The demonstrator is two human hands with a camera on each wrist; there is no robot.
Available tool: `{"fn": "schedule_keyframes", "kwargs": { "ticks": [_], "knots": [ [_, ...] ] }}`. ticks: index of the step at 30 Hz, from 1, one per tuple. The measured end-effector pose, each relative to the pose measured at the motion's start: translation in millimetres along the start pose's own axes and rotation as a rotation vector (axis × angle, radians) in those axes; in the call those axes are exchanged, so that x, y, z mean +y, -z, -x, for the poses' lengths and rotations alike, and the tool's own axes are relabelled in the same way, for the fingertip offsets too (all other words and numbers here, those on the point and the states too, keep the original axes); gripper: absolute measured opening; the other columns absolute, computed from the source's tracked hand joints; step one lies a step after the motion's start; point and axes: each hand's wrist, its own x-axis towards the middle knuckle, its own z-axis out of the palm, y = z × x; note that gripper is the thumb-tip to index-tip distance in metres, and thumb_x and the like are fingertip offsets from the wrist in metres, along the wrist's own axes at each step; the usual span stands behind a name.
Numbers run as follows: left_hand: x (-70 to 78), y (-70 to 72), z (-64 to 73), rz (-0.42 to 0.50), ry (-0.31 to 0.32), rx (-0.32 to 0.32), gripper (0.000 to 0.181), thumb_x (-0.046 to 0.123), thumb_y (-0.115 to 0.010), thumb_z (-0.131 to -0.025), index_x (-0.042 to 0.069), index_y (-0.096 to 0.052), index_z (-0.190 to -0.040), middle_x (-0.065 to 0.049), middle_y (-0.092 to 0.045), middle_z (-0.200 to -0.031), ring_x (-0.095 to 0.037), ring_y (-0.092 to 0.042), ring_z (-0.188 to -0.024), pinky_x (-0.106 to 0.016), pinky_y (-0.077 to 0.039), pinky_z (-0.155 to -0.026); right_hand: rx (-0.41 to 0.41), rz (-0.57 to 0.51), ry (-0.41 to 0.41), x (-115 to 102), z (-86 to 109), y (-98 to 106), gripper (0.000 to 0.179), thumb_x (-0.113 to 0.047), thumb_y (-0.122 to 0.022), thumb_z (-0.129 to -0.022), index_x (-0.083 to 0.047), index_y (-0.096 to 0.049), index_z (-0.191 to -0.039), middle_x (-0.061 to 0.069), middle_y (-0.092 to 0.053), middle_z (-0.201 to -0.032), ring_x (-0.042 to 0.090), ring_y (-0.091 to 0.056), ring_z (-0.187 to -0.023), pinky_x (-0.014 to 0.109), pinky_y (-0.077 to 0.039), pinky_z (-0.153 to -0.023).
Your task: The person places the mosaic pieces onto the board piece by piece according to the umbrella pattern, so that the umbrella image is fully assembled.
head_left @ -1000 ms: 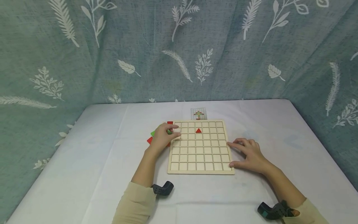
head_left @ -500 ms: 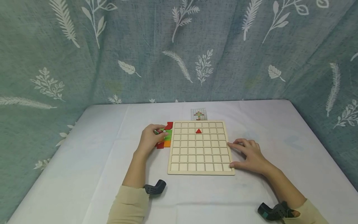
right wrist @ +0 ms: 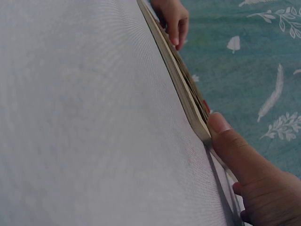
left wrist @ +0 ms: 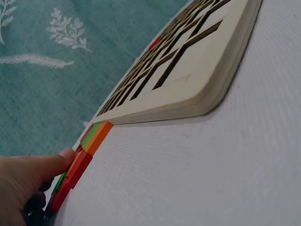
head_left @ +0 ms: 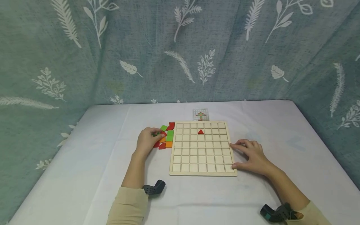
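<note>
The left hand reaches over the tiles just left of the board; whether it pinches one cannot be told. The right hand, thumb and fingers spread, touches the board's right edge, probably to steady it. The pale wooden board is grooved into squares, a red triangle in one far cell. The tiles, flat, red, green and orange, seem kept within easy reach. Beyond the far edge, a gridded card lies on the white-clothed desk, perhaps for viewing.

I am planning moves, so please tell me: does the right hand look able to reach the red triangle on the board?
Probably yes: the right hand touches the board, and only bare squares lie between it and the red triangle.
</note>
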Motion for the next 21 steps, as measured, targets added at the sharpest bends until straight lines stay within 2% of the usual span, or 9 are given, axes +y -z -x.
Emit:
{"fn": "schedule_keyframes", "kwargs": {
  "ticks": [6, 13, 21],
  "knots": [
    [-0.7, -3.1, -1.2, -0.015, 0.012, 0.017, 0.032, 0.028, -0.067, -0.087, 0.009, -0.070, -0.112, -0.010, -0.057, -0.096, -0.023, -0.050, -0.089, -0.034, -0.041, -0.074, -0.008, -0.004, -0.007, 0.8, 0.4, 0.7, 0.076, -0.045, -0.081, -0.066, -0.013, -0.057, -0.130, 0.008, -0.049, -0.122, 0.028, -0.038, -0.102, 0.051, -0.024, -0.087],
    [-3.4, -1.4, -0.3, -0.019, 0.023, 0.014, 0.034, 0.029, -0.067, -0.087, 0.009, -0.069, -0.114, -0.012, -0.061, -0.107, -0.027, -0.054, -0.101, -0.042, -0.043, -0.087, -0.010, -0.010, -0.008, -1.2, -0.3, -0.3, 0.075, -0.044, -0.081, -0.066, -0.013, -0.058, -0.130, 0.008, -0.050, -0.121, 0.028, -0.038, -0.103, 0.051, -0.024, -0.087],
    [-2.4, -1.2, -2.6, -0.034, 0.007, 0.035, 0.036, 0.032, -0.068, -0.087, 0.011, -0.069, -0.116, -0.010, -0.059, -0.098, -0.025, -0.052, -0.091, -0.038, -0.043, -0.077, -0.008, -0.001, -0.002, -0.5, 0.2, 0.3, 0.075, -0.044, -0.081, -0.066, -0.012, -0.057, -0.130, 0.009, -0.049, -0.122, 0.029, -0.039, -0.103, 0.050, -0.024, -0.086]
  ]
}}
